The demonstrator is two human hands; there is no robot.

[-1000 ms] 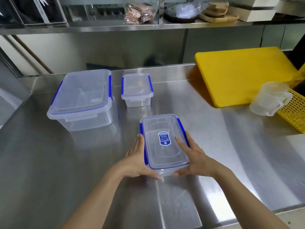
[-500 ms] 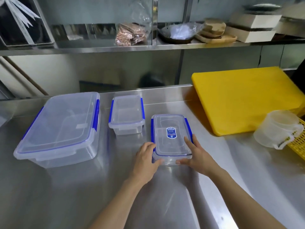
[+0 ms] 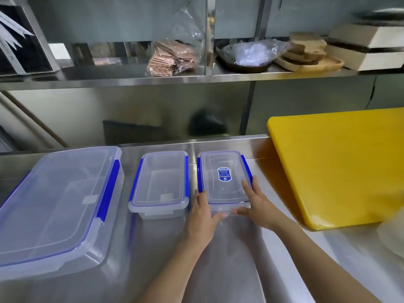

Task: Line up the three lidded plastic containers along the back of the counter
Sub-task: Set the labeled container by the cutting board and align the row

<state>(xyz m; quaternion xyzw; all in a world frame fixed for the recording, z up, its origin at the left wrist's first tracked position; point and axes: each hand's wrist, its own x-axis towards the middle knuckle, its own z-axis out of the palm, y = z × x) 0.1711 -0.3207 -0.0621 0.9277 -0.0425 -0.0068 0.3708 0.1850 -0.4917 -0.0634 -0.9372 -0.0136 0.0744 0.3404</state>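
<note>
Both hands grip the near end of the labelled container (image 3: 224, 178): the left hand (image 3: 202, 217) curls its fingers along the near left corner, the right hand (image 3: 255, 206) spreads its fingers over the lid and right clip. It looks empty. Just left of the left fingers sits the small container (image 3: 160, 182), also empty; beyond it, the large container (image 3: 56, 204). All three rest near the counter's (image 3: 218, 270) back edge.

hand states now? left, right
Left hand: closed on the labelled container, near-left corner.
Right hand: closed on the same container, near-right corner.
</note>
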